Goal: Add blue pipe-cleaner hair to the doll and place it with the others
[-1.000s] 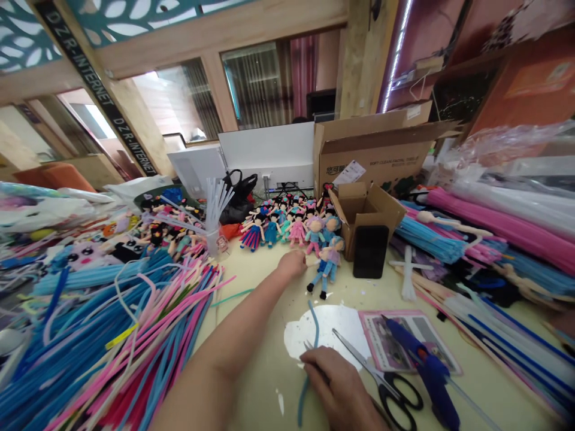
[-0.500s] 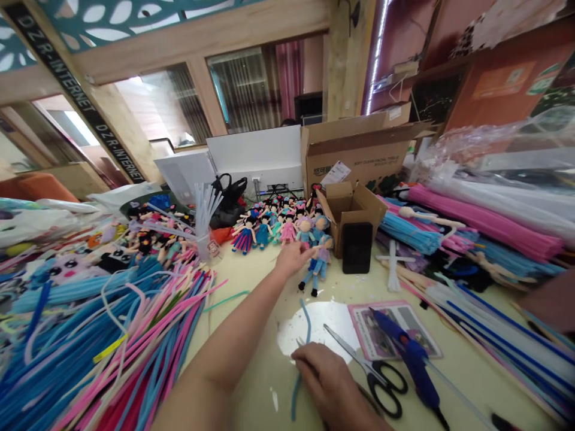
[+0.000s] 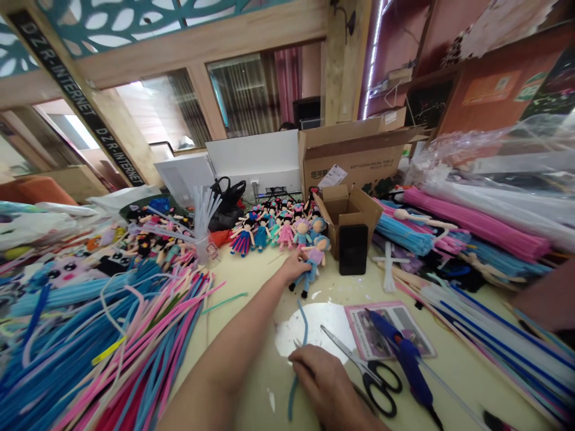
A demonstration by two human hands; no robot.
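Note:
My left hand (image 3: 294, 266) is closed on a small fuzzy doll (image 3: 316, 258) with blue hair, a lilac top and blue trousers. The doll leans to one side, its dark feet close to the tabletop. Low in the middle, my right hand (image 3: 321, 378) is curled with its palm down. Narrow metal tips of a tool (image 3: 297, 343) poke out past its fingers; the rest of that tool is mostly hidden. A blue pipe cleaner (image 3: 306, 326) lies beside and partly behind these fingers. Black-handled scissors (image 3: 376, 378) rest just right of my right hand.
Several finished dolls (image 3: 286, 232) stand behind the held one. A small carton (image 3: 354, 206) and a black phone-like slab (image 3: 353, 250) are right of them. A blue glue gun (image 3: 406, 359) lies on a pink-edged card (image 3: 424, 329). Pipe cleaner bundles (image 3: 90, 335) crowd the left.
My left hand has shifted slightly left and down, and the blue-haired doll has tilted and moved left with it. My right hand has stayed nearly in place.

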